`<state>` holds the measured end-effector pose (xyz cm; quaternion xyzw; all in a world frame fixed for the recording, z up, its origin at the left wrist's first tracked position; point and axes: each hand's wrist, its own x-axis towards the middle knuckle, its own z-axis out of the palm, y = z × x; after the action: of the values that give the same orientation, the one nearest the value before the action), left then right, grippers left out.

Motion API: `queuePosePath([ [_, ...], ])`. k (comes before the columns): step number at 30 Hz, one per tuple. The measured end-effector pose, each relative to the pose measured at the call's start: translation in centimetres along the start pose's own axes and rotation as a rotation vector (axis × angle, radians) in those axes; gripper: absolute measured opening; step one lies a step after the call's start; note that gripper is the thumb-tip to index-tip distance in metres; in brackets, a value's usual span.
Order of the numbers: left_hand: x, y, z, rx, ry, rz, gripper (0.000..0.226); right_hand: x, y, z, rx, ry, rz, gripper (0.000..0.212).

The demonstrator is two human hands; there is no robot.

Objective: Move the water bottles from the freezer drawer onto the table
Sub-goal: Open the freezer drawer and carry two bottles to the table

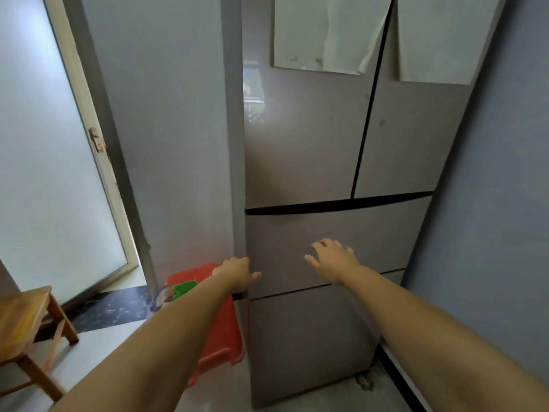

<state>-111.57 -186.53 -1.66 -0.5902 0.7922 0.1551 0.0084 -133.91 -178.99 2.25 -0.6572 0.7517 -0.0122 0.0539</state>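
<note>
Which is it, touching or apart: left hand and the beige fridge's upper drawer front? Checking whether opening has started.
Cannot tell. In the head view the left hand overlaps the left edge of the upper drawer front, but neither contact nor a gap shows plainly.

The floor (pixel 113 340) fills the lower part of the frame, pale grey, with a dark speckled strip (pixel 113 307) at the doorway in the lower left. A tall fridge (pixel 312 337) stands on it at lower centre, its drawers closed. Just left of the fridge base, a red plastic bin (pixel 219 334) sits on the floor, holding something green and a printed packet. At the far lower left, a wooden stool (pixel 26 322) stands on the pale floor, well apart from the bin.
</note>
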Motion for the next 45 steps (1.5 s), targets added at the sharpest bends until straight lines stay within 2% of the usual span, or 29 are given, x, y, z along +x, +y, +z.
queuePosePath([
  [3,4.3,-0.4,-0.3,-0.049,-0.014,-0.013,0.06,4.2,0.1,-0.8,0.031,0.054,0.002,0.054],
  [6,7.2,-0.5,0.2,-0.13,-0.027,-0.048,0.068,7.4,0.3,-0.7,0.036,0.085,-0.05,0.056],
  [10,10.2,-0.4,-0.2,-0.386,0.064,-0.08,0.078,11.7,0.4,-1.1,0.009,0.119,-0.149,0.061],
  [12,11.8,-0.4,-0.7,-0.515,0.103,-0.04,0.07,13.5,0.2,-1.1,-0.028,0.103,-0.175,0.061],
  [16,14.4,-0.4,-1.5,-0.694,0.135,0.007,0.025,16.0,0.4,-0.4,-0.113,0.094,-0.199,0.048],
  [22,15.0,-1.1,-1.0,-0.636,0.171,0.017,0.048,17.2,-0.2,0.3,-0.143,0.116,-0.164,0.042],
  [28,13.5,-1.3,-0.4,-0.597,0.178,0.052,0.063,15.3,-0.6,2.0,-0.099,0.212,-0.128,0.053],
  [32,10.4,-0.9,1.4,-0.551,0.232,0.125,0.065,12.4,0.4,3.1,-0.075,0.298,-0.124,0.055],
  [37,5.6,-0.1,3.1,-0.435,0.334,0.284,0.052,8.6,2.1,3.2,0.051,0.423,-0.108,0.036],
  [38,4.6,0.4,3.4,-0.486,0.363,0.329,0.054,7.6,2.7,3.0,0.095,0.45,-0.109,0.034],
  [40,2.6,2.0,3.6,-0.796,0.429,0.372,0.05,5.7,4.0,2.7,0.136,0.464,-0.12,0.033],
  [42,1.4,4.3,3.1,-1.22,0.516,0.301,0.032,3.6,5.3,2.8,0.144,0.457,-0.139,0.031],
  [43,1.1,5.2,2.4,-1.344,0.557,0.261,0.028,2.6,5.8,2.9,0.166,0.463,-0.143,0.029],
  [45,0.6,7.3,1.2,-1.331,0.522,0.267,0.024,-0.1,7.1,2.9,0.258,0.471,-0.134,0.025],
])
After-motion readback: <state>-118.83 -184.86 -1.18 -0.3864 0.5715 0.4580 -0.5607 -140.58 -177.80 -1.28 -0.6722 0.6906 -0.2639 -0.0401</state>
